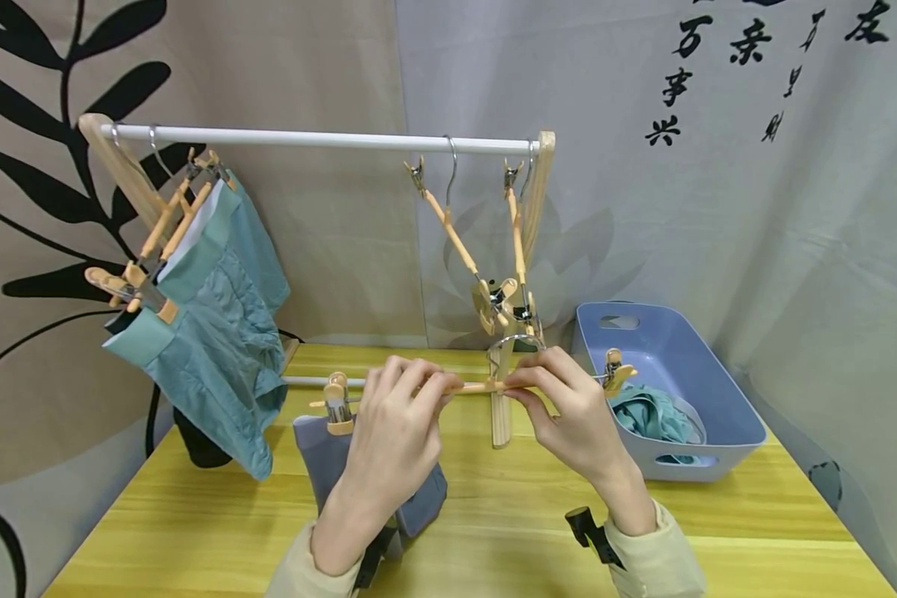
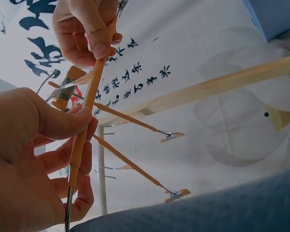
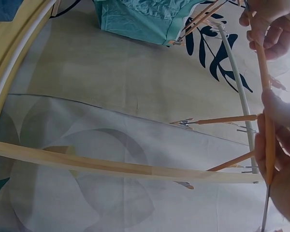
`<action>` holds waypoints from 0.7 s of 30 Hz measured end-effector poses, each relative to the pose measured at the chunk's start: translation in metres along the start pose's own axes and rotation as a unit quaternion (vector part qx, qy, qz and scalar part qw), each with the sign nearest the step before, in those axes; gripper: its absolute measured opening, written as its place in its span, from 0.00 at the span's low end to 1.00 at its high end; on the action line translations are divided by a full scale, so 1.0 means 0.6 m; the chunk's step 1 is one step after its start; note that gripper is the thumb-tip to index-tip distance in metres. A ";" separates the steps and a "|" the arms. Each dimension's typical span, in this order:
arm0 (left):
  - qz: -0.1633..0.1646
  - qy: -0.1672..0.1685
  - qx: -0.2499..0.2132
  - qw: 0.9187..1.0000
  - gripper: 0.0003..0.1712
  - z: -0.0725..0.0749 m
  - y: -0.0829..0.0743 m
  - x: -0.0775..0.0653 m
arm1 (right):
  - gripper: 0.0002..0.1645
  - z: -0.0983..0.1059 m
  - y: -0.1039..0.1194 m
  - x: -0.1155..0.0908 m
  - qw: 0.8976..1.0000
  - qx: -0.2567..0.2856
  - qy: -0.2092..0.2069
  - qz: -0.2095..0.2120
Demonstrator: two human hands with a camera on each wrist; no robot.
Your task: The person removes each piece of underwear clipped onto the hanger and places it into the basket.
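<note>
Both hands grip a wooden clip hanger (image 1: 478, 388) held level above the table, its metal hook upward. My left hand (image 1: 396, 423) pinches the bar left of the hook, thumb along the wood in the left wrist view. With thumb and fingers my right hand (image 1: 568, 403) holds the bar right of the hook. The hanger's left clip (image 1: 338, 405) overlaps the top edge of a blue-grey garment (image 1: 321, 453), which hangs partly behind my left hand and forearm. At the other end, the right clip (image 1: 616, 372) shows no cloth in it.
Behind the hands stands a rack with a white rail (image 1: 306, 139). Teal shorts (image 1: 232, 291) hang from it on the left. Two bare clip hangers (image 1: 448, 220) hang near its right post. A blue basket (image 1: 688, 365) with teal cloth (image 1: 654, 414) stands at the right.
</note>
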State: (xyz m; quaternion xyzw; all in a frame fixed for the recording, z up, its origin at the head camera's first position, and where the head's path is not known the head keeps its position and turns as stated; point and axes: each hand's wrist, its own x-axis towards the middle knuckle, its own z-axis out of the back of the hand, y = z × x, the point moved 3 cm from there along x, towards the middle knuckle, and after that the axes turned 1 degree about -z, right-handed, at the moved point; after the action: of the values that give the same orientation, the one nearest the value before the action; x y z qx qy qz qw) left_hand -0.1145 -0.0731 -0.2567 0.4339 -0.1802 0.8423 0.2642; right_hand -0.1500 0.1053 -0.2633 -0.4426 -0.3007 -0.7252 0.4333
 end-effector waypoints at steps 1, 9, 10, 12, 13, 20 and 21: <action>-0.001 0.000 0.000 1.000 0.05 0.000 0.000 0.000 | 0.15 0.000 0.000 0.000 1.000 -0.001 -0.002 0.001; -0.012 0.022 0.001 1.000 0.08 0.008 0.001 -0.002 | 0.16 -0.002 -0.001 -0.001 1.000 -0.014 -0.015 0.009; -0.015 0.021 0.002 1.000 0.09 0.011 0.002 -0.002 | 0.16 -0.002 -0.002 -0.001 1.000 -0.013 -0.015 0.010; -0.021 0.014 0.005 1.000 0.10 0.020 0.004 -0.001 | 0.15 -0.002 -0.003 -0.001 1.000 -0.014 -0.016 0.011; -0.023 0.008 0.009 1.000 0.10 0.025 0.006 0.000 | 0.15 -0.002 -0.003 -0.001 1.000 -0.014 -0.016 0.012; 0.010 0.006 0.064 0.998 0.13 0.057 0.037 0.001 | 0.14 -0.002 -0.009 -0.004 1.000 -0.018 -0.019 0.013; 0.020 0.019 0.072 0.997 0.14 0.060 0.043 -0.001 | 0.14 -0.001 -0.010 -0.004 1.000 -0.018 -0.020 0.013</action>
State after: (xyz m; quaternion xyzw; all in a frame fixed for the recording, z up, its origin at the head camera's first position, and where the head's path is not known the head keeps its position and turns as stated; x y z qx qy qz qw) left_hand -0.1070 -0.1131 -0.2390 0.4322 -0.1226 0.8661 0.2191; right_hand -0.1551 0.1081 -0.2663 -0.4691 -0.2902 -0.7156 0.4286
